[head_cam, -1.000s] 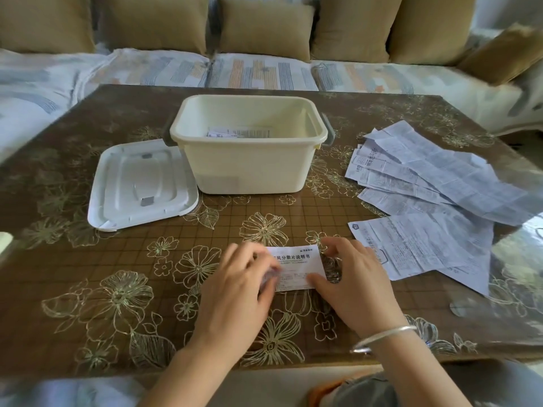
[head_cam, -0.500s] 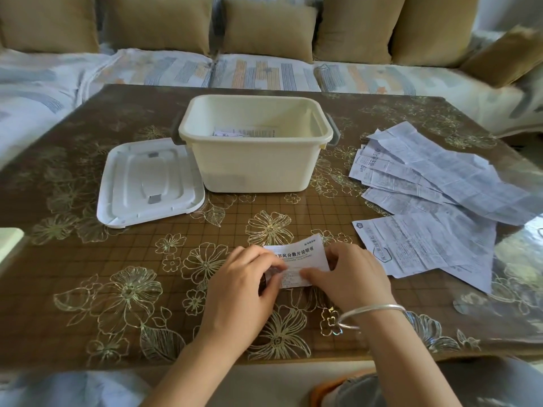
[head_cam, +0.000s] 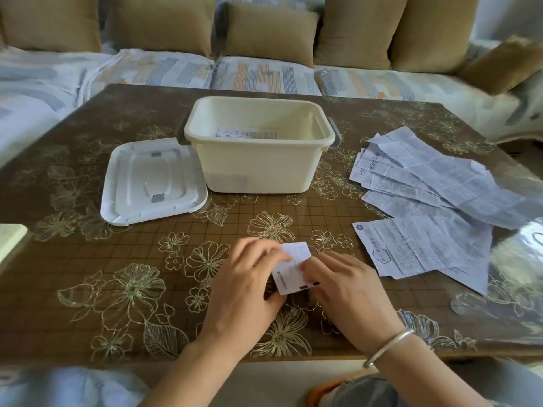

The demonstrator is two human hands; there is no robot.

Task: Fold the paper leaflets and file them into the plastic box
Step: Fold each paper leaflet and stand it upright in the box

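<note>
Folded leaflet (head_cam: 293, 270): a small white rectangle of thin printed paper, tilted, low over the front part of the bench (head_cam: 88, 274). Cannot tell whether it touches the surface.

Left hand (head_cam: 245, 284): fingers curled over the leaflet's upper left corner, pinching it. Right hand (head_cam: 345, 292): pinches the right edge between thumb and fingertips. Both hands grip the one piece. The fold looks nearly finished, with perhaps one crease to go.

Plastic box (head_cam: 258, 171): mid-bench behind the hands and well apart from them, standing open. It is cream, rigid and round-cornered, with grey side latches. Filed leaflets (head_cam: 246, 133) lie on its floor. There are a few folded pieces, count unclear, and the box is mostly unfilled.

Loose leaflets (head_cam: 426, 186): fanned out right of the box. They are long sheets creased into panels, overlapping, with dense small print. Roughly half a dozen or more are not yet folded. Judgement: early to middle stage, with most of the pile left to fold and file.

Lid (head_cam: 152, 179): white, flat, with a moulded recessed panel. It lies against or just beside the box's left side.

Bench surface is glossy brown with gold line-drawn flowers and a grid, and shows glare at the right. A silver bangle (head_cam: 388, 348) is on the right wrist. Beyond is a sofa (head_cam: 264, 74) with a striped cover and tan cushions (head_cam: 270, 30).
</note>
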